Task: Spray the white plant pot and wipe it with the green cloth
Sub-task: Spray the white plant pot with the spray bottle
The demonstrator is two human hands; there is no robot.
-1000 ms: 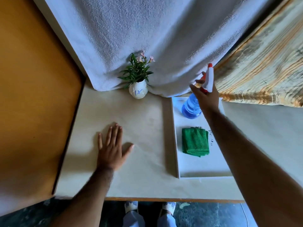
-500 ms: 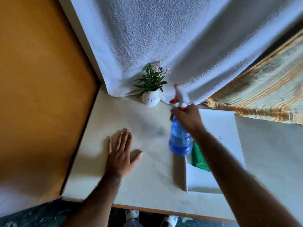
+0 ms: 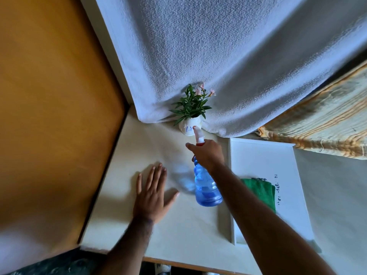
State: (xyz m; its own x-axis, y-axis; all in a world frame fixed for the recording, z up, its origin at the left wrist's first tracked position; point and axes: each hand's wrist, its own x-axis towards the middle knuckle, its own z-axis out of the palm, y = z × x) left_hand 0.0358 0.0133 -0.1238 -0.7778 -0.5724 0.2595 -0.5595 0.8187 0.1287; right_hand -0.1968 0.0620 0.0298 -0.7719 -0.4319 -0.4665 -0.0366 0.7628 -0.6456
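A small white plant pot with blue marks and a green leafy plant stands at the back of the table against the hanging towel. My right hand grips the neck of a blue spray bottle, held in the air with its white and red nozzle pointed at the pot and nearly touching it. My left hand lies flat on the table, fingers spread, holding nothing. The folded green cloth lies on a white tray to the right, partly hidden by my right forearm.
A white towel hangs behind the pot. A striped beige fabric hangs at the back right. An orange wooden panel borders the table's left side. The cream table ends at its front edge near my body.
My right hand lifted the spray bottle off the tray and carried it left and forward until the nozzle reached the pot. The left hand stayed flat on the table.
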